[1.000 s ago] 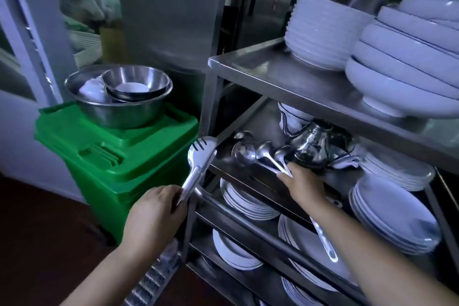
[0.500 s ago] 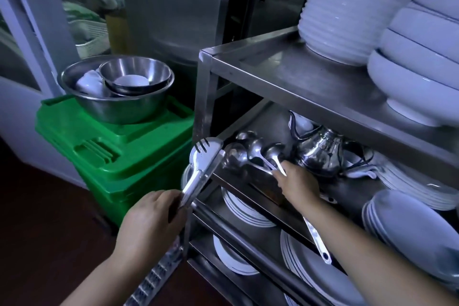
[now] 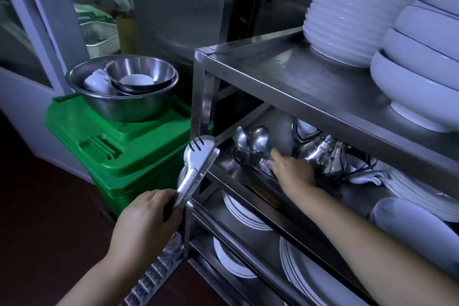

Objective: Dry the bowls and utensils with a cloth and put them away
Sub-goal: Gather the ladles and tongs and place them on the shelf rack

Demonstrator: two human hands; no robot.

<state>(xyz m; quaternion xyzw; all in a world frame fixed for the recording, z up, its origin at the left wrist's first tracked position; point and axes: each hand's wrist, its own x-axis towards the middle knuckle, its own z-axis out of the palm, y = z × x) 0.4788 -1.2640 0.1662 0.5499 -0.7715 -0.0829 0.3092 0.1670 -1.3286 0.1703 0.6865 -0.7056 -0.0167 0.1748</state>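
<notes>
Right hand [image 3: 294, 173] has gone deeper into the second shelf [image 3: 248, 176] than it was a second ago — the ladles [image 3: 253, 143] it was carrying now lie on that shelf, bowls pointing back-left, just beside the teapot [image 3: 323, 154]. Its fingers look stretched out flat over the handles, pressing or nudging more than gripping, though the handles themselves are mostly hidden under the palm. So the ladles look pretty much put away.

Left hand [image 3: 146, 221] hasn't done much — it's clamped round the handle end of the tongs [image 3: 196, 169], tips up, right at the front corner of the rack. My guess is those go in next, same shelf.

Steel bowls [image 3: 124, 92] with white cups inside sit on the green bin [image 3: 119, 156] off to the left, well apart from the rack, so there's probably more to dry.
</notes>
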